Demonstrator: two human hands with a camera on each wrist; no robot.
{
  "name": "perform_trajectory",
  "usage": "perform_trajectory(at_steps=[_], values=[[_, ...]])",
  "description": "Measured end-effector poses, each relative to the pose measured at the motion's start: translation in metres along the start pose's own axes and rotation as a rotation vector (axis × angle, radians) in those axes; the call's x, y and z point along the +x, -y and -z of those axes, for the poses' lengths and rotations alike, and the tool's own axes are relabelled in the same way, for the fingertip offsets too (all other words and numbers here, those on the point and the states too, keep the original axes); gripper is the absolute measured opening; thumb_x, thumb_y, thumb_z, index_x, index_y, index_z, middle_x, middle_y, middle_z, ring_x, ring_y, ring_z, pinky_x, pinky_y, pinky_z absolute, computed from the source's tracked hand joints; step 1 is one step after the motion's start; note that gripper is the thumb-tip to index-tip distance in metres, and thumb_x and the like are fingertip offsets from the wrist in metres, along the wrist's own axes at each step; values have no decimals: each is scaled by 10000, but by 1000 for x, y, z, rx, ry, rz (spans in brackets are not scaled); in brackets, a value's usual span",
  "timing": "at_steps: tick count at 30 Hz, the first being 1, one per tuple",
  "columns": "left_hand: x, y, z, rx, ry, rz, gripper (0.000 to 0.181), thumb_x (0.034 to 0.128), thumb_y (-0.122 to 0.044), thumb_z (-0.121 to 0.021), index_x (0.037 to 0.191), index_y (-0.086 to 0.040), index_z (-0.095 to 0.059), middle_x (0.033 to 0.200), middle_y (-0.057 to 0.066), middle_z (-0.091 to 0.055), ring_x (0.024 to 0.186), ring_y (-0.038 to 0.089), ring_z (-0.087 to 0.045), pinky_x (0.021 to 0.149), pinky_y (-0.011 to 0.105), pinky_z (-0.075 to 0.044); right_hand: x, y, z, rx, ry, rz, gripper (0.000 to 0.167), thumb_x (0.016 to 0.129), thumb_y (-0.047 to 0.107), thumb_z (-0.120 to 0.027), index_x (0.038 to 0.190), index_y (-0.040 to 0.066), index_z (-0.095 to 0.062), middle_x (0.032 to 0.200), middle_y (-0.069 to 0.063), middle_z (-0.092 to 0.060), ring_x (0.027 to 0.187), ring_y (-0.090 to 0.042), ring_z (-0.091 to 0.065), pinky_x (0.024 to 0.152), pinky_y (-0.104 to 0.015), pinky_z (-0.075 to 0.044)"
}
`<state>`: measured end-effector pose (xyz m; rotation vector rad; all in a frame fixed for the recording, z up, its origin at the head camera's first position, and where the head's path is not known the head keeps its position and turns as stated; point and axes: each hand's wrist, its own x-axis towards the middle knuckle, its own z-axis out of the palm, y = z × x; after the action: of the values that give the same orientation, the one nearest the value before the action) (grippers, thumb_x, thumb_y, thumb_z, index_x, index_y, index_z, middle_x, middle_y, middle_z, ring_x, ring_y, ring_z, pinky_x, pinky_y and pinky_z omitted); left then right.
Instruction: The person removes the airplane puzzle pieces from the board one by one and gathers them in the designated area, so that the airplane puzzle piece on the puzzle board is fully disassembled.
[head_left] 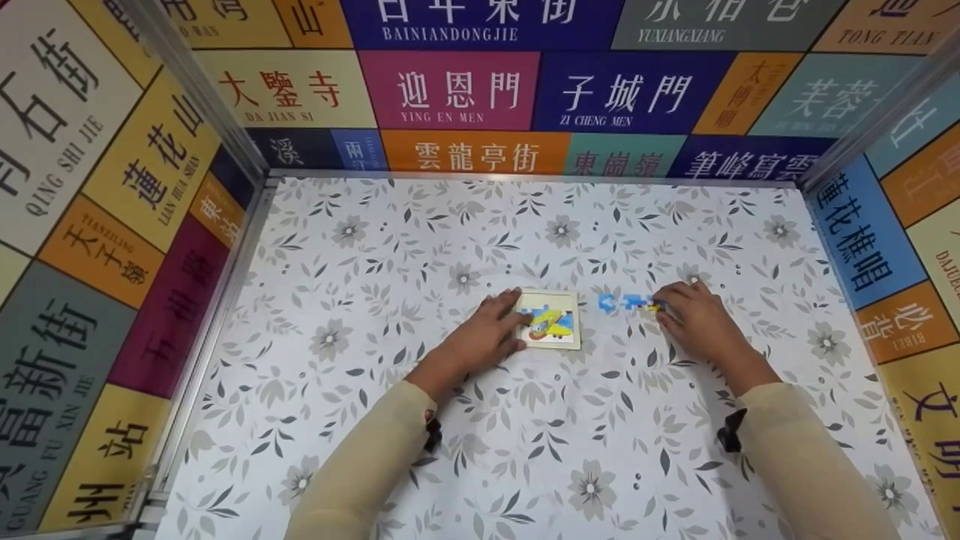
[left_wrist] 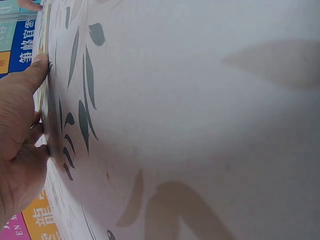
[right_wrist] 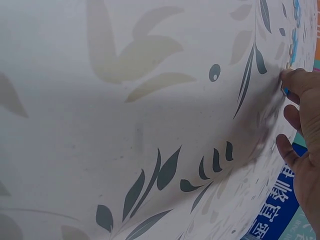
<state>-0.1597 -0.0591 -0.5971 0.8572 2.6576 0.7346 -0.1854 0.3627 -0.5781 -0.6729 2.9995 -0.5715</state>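
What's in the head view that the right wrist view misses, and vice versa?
Only head: the left hand on a framed board with a yellow airplane picture, plus both sleeves.
Only right wrist: a close, low look at the right hand; no extra object I can make out.
Both: that right hand, blue puzzle pieces, floral tabletop, lettered wall panels.

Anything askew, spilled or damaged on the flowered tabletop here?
Nothing stands out: no visible spill or damage. Loose blue puzzle pieces lie right of the puzzle tray, by the right hand, but the tray's upper part is unfilled, so they seem expected.
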Motion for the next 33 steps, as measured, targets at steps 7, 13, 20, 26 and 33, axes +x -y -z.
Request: perform_trajectory(at_steps=[7,13,20,26,33], values=[[1,1,-1,2,-3,-3,521,1141,-386,-620,1620,-191,-560,1848,151,-222,1731,335,-202,1424,482,-148,1,0,0,-1,-25,12,294,1048,102,-761,1330,23,-737,1386,-208,-676,1297,-523,-573,952,-766,-479],[2,1,-1,23,-4,5,514,1138,-395,-624,1611,-202,-565,1848,140,-229,1729,324,-217,1423,468,-157,7,7,-1,9,-78,44,301,1029,92,-779,1314,1,-750,1344,-217,-690,1218,-491,-598,960,-728,-492],[5,0,2,34,13,55,674,1127,-423,-639,1718,-192,-411,1850,88,-248,1720,299,-250,1410,453,-220,26,28,-4,36,-148,123,304,1004,65,-797,1289,-34,-753,1308,-250,-699,1157,-504,-612,1001,-702,-501],[4,0,7,4,13,68,791,1111,-425,-666,1753,-112,-326,1842,80,-273,1703,310,-290,1370,514,-310,41,60,-10,62,-100,125,352,1026,135,-797,1341,-13,-745,1345,-226,-700,1186,-465,-614,1014,-683,-491],[7,2,8,5,26,78,818,1103,-459,-670,1752,-100,-325,1844,57,-269,1705,288,-276,1364,509,-309,55,96,-23,78,-31,158,356,1038,178,-789,1352,15,-751,1314,-194,-716,1181,-421,-623,1028,-659,-507]])
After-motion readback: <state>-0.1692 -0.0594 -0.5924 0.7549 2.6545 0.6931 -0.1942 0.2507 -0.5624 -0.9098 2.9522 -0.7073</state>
